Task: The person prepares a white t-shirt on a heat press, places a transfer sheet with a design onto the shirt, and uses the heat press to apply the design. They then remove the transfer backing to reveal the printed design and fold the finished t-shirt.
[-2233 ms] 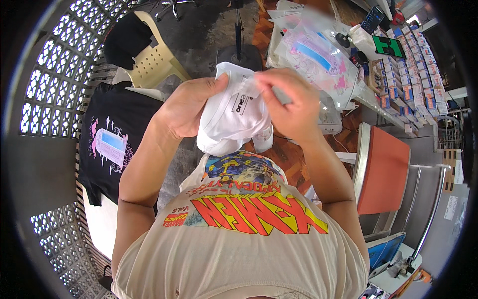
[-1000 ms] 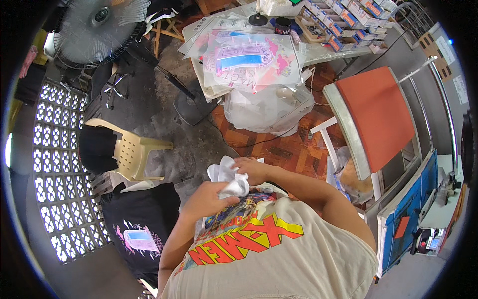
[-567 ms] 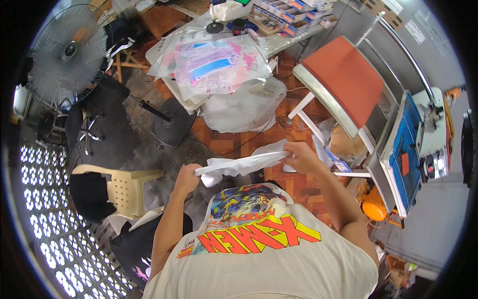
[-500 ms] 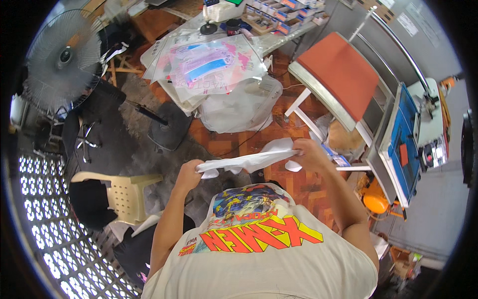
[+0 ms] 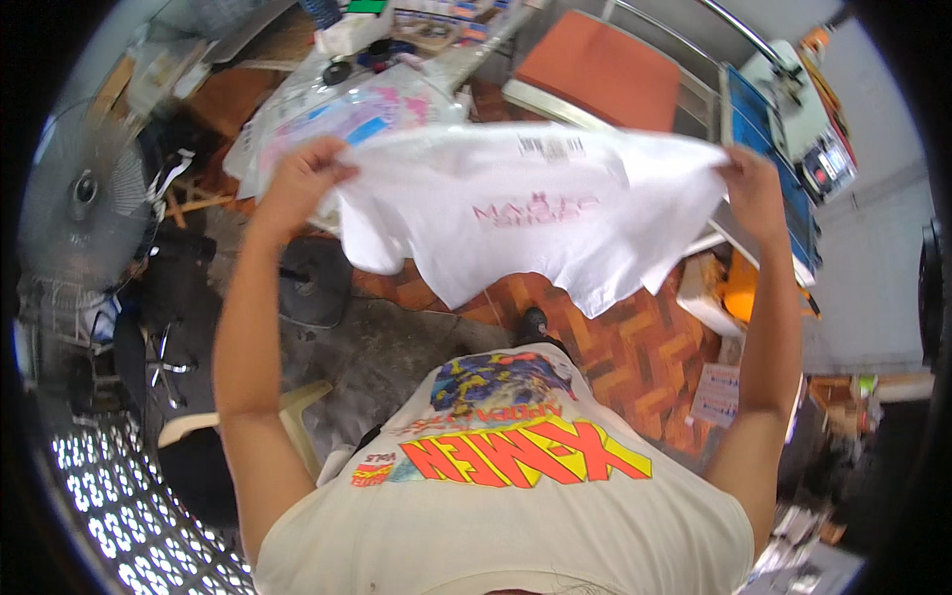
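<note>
A white T-shirt [image 5: 496, 233] hangs spread out in front of me, with pink lettering on its middle and a dark printed patch near its top edge. My left hand [image 5: 305, 180] pinches its upper left corner. At the upper right corner, the fingers of my right hand [image 5: 751, 186] are closed on the fabric. Between the two hands the top edge is pulled nearly straight, while the lower edge falls loose in uneven folds. Both my arms are stretched forward, and the cloth covers part of the table and floor behind it.
Beyond my left hand is a table with printed plastic sheets [image 5: 382, 104]. A press with an orange pad [image 5: 600, 69] stands at the far right, beside a blue-topped frame [image 5: 749, 114]. A fan [image 5: 84, 188] and a beige plastic chair [image 5: 302, 421] are to the left.
Both hands have risen, moved forward and spread apart. The T-shirt, bunched into a narrow strip before, now hangs unfolded with its lettering showing. The view has shifted too.
</note>
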`<state>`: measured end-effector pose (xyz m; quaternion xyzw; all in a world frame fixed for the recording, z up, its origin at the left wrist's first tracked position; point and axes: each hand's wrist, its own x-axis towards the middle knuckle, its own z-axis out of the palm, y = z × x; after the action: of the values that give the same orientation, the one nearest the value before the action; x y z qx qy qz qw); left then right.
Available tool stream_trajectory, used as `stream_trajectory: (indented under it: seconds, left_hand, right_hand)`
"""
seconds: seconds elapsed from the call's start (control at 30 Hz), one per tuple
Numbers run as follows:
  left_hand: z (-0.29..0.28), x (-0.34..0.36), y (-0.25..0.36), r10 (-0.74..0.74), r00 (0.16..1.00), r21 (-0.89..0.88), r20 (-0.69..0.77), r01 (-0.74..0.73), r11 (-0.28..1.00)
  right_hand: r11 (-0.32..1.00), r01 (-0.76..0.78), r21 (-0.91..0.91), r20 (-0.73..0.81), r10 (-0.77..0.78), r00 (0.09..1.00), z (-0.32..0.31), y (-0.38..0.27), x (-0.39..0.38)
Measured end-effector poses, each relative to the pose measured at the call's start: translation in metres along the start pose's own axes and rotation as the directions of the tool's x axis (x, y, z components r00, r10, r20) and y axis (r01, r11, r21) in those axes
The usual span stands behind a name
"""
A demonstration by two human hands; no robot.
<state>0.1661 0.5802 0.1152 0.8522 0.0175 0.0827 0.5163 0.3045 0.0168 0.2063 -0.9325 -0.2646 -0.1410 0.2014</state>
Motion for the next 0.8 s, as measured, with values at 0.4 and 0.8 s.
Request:
stream_trajectory:
  seconds: [0.4, 0.8]
  left_hand:
    - [-0.027, 0.145, 0.119, 0.386, 0.917, 0.214, -0.096, -0.36, 0.908]
    - [0.22, -0.107, -0.264, -0.132, 0.954, 0.682, 0.268, -0.091, 0.726]
  right_hand:
    - [0.973, -0.167, -0.157, -0.208, 0.133, 0.969, -0.074, 0.029, 0.048]
    - [0.943, -0.218, -0.25, 0.167, 0.264, 0.95, 0.274, 0.056, -0.235]
